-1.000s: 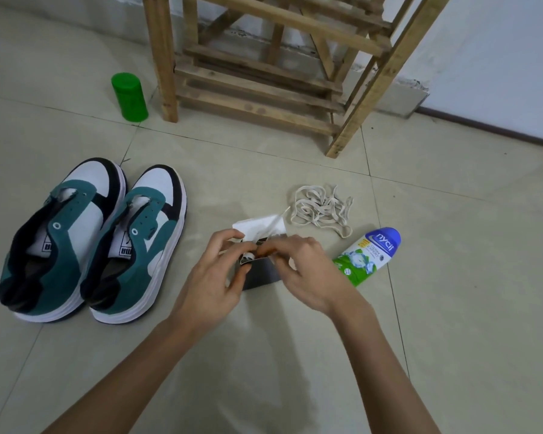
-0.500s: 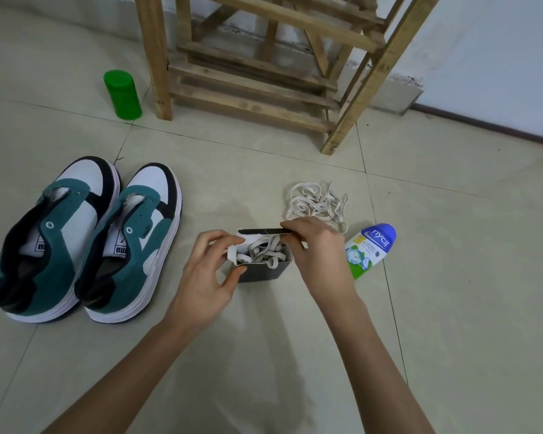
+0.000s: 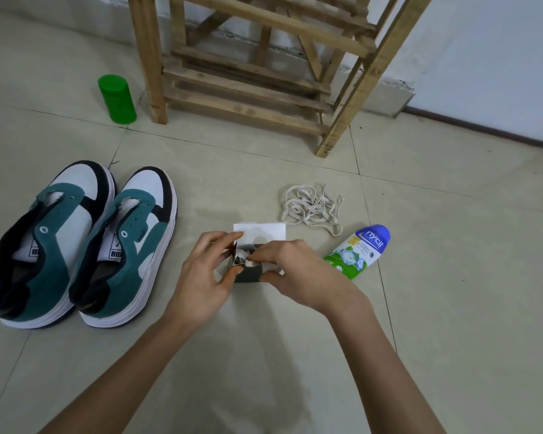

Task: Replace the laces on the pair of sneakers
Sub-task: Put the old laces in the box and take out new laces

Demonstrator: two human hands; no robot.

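Dropping from the box's far edge, the right grip (image 3: 298, 270) is now pinching the coiled new laces (image 3: 243, 257) inside the small dark box (image 3: 248, 275), which the left grip (image 3: 201, 277) is clasping by its side. Unlaced sneakers (image 3: 76, 245) are standing well to the left, so threading is likely nearing.

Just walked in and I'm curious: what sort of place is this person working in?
Likely a plain room at home, with the work done on the floor: pale floor tiles, a rough wooden rack by a white wall, and sneakers set on the tiles.

Sneakers (image 3: 79, 245) left of box (image 3: 248, 272), laces (image 3: 311, 206) behind
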